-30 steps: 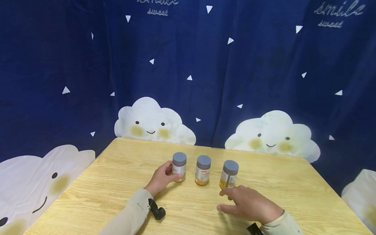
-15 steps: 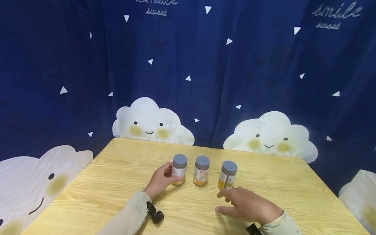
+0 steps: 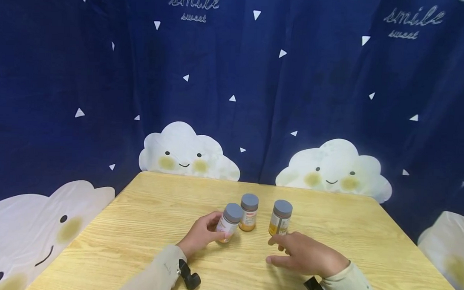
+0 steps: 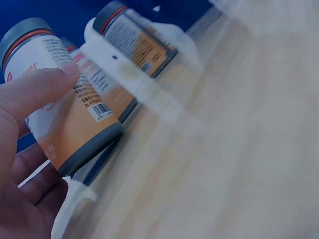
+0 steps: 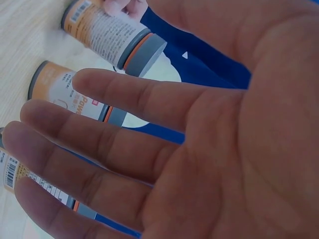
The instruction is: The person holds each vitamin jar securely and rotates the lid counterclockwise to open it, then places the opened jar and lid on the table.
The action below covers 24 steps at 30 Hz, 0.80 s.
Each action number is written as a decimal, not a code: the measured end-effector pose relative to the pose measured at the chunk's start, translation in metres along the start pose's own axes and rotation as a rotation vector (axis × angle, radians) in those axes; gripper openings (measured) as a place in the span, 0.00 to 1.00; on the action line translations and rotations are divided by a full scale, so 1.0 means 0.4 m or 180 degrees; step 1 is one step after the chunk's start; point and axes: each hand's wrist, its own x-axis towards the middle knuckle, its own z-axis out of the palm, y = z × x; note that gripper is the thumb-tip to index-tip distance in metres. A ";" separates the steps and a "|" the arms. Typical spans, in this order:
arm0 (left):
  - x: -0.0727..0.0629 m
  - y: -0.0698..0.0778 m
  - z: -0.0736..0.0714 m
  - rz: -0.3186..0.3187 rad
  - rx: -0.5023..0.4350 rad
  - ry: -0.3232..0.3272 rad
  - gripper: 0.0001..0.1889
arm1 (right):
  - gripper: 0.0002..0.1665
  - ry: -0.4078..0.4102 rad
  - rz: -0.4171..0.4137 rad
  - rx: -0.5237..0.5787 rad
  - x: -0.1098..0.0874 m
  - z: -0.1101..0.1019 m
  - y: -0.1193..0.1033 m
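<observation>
My left hand grips a small supplement bottle with a grey lid and a white and orange label. The bottle tilts to the right, and in the left wrist view the thumb lies across its label. Just behind it stands a similar middle bottle, upright on the table. A third bottle stands to the right of that one. In front of this third bottle hovers my right hand, its fingers extended and holding nothing. The right wrist view shows its palm and spread fingers before the bottles.
The pale wooden table carries the three bottles. A dark blue curtain with white triangles and smiling clouds hangs behind its far edge. Each wrist wears a small black camera mount.
My left hand has drawn its bottle nearer and to the right, tipping it from upright to a tilt. The right hand and the other two bottles stay in place.
</observation>
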 end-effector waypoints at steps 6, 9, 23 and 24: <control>-0.016 0.014 0.033 0.0118 -0.0092 -0.0259 0.28 | 0.30 0.0034 -0.0022 0.0000 -0.001 0.002 0.000; -0.023 0.024 0.052 0.0163 -0.0175 -0.0413 0.27 | 0.31 0.0104 -0.0019 -0.0022 0.001 0.002 0.000; -0.049 0.065 0.134 0.0308 -0.0506 -0.1002 0.26 | 0.40 0.0529 -0.0116 0.0006 0.017 -0.006 -0.014; -0.050 0.066 0.137 0.0324 -0.0499 -0.1028 0.26 | 0.40 0.0524 -0.0128 0.0004 0.018 -0.006 -0.015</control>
